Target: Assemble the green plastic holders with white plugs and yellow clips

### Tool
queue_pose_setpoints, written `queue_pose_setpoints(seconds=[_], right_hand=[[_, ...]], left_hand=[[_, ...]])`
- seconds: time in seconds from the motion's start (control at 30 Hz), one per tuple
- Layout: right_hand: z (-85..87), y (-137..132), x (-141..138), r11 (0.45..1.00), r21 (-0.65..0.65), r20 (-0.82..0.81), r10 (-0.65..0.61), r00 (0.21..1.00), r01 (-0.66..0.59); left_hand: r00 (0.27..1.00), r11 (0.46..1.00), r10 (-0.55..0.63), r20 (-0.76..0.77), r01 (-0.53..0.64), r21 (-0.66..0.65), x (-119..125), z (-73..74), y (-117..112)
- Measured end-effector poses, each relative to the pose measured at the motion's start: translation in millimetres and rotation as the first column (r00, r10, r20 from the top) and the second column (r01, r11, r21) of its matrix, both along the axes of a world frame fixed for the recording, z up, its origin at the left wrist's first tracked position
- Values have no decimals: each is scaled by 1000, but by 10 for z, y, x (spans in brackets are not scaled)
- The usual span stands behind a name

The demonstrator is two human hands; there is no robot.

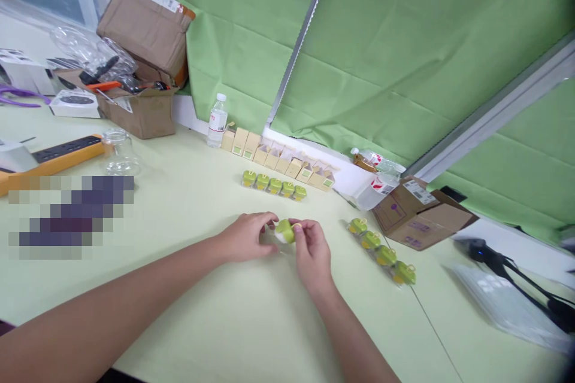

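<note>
Near the middle of the table, a small green item (284, 231) with a yellow loop and a clear, see-through lower part is between my two hands. My right hand (313, 253) pinches it at the loop side with thumb and fingers. My left hand (246, 238) curves around its left side, thumb below and fingers above, at the clear part. Beyond my hands stands a row of similar green items (275, 186) in clear cases. Another slanted row of green items (385, 255) is to the right of my right hand.
Small beige boxes (282, 161) line the wall, with an upright bottle (217, 121) at their left. Bottles (376, 187) and a cardboard box (415, 215) stand right. Left are a power strip (67, 152), a glass jar (119, 152) and an open carton (144, 114). Plastic bags (503, 305) lie right.
</note>
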State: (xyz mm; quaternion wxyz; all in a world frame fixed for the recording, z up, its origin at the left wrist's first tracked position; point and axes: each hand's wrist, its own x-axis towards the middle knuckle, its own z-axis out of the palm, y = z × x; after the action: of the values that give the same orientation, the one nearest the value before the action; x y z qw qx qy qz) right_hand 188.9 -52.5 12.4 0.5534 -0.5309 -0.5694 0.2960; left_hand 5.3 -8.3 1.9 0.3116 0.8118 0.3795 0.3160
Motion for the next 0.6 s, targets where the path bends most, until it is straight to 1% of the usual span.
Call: queue_pose_setpoints(seconds=[0.03, 0.1, 0.17, 0.23, 0.27, 0.3, 0.37, 0.43, 0.47, 0.5, 0.53, 0.57, 0.6], right_hand=[[15, 19, 37, 999, -6, -101, -35, 994, 35], [44, 63, 118, 994, -79, -303, -95, 948, 74], [51, 108, 193, 979, -197, -482, -144, 864, 53], [20, 153, 255, 954, -299, -595, -199, 778, 15], [-8, 177, 281, 941, -337, -624, -229, 747, 7], [-39, 201, 305, 930, -367, -638, -256, 726, 5], [-101, 247, 344, 915, -403, -650, -289, 703, 3], [-145, 285, 371, 908, -419, -666, -306, 681, -2], [-158, 298, 380, 906, -423, -673, -310, 672, -5], [-165, 307, 386, 905, -425, -679, -314, 664, -7], [-167, 312, 389, 904, -427, -684, -318, 656, -7], [-165, 314, 389, 903, -430, -688, -322, 650, -7], [-160, 314, 388, 901, -433, -691, -327, 644, -6]], left_hand=[[1000, 1000, 21, -6, -21, -5, -11, -18, 16], [996, 996, 91, -23, -91, -15, -37, -73, 62], [980, 981, 195, -41, -195, -17, -59, -123, 121], [954, 955, 297, -39, -298, -7, -67, -110, 174], [942, 942, 336, -17, -336, 0, -64, -63, 190], [933, 933, 359, 18, -360, 6, -58, 16, 192], [924, 930, 365, 116, -368, 2, -42, 245, 124], [940, 963, 268, 210, -267, -33, -47, 468, -83], [951, 982, 186, 247, -180, -50, -66, 526, -249], [962, 993, 110, 250, -93, -79, -99, 525, -452], [979, 996, 14, 206, 4, -89, -145, 455, -686], [984, 993, -102, 146, 110, -49, -199, 321, -936], [981, 987, -160, 107, 156, 50, -255, 135, -1189]])
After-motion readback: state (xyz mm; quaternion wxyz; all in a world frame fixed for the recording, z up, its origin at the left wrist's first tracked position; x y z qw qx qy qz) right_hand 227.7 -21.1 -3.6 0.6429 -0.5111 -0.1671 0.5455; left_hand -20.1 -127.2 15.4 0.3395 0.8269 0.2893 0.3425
